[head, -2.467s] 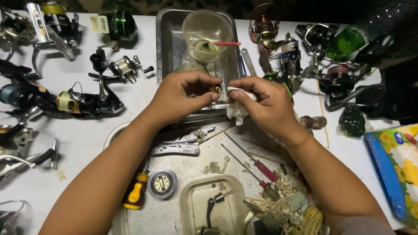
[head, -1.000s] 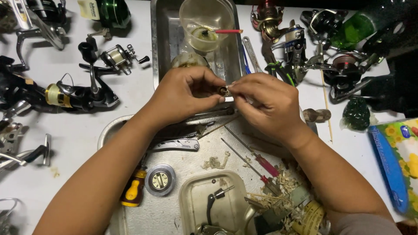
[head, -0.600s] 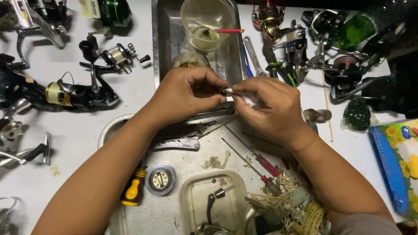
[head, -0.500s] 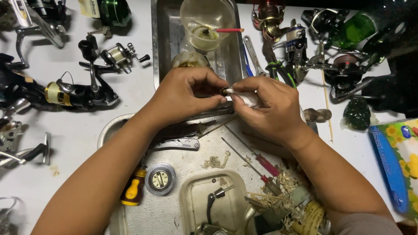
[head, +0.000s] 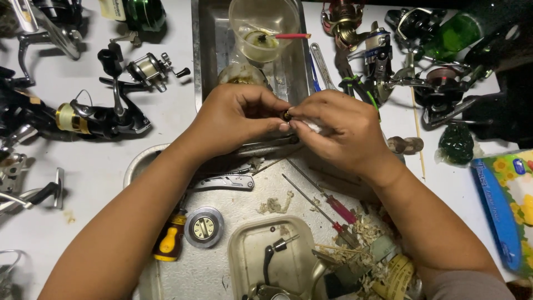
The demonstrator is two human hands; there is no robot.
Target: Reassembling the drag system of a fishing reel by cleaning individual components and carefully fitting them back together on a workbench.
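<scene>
My left hand (head: 236,119) and my right hand (head: 338,130) meet over a metal tray, fingertips pinched together on a small round brass-coloured part (head: 287,115). A bit of white tissue (head: 312,126) shows in my right hand's fingers, pressed against the part. Below the hands lie a folding knife (head: 225,183), two red-handled screwdrivers (head: 333,208) and a round metal cap (head: 204,227) on a dented metal sheet (head: 250,194).
A clear plastic cup (head: 265,28) with a red-handled brush stands in a deep steel tray (head: 208,44). Several fishing reels (head: 100,116) lie left and right (head: 438,89). A yellow-handled screwdriver (head: 169,241), a small beige tray (head: 244,250) and a tissue pack (head: 508,205) sit nearby.
Both hands have closed in tighter on the small part, with the right fingers working the tissue against it. The view shifted slightly.
</scene>
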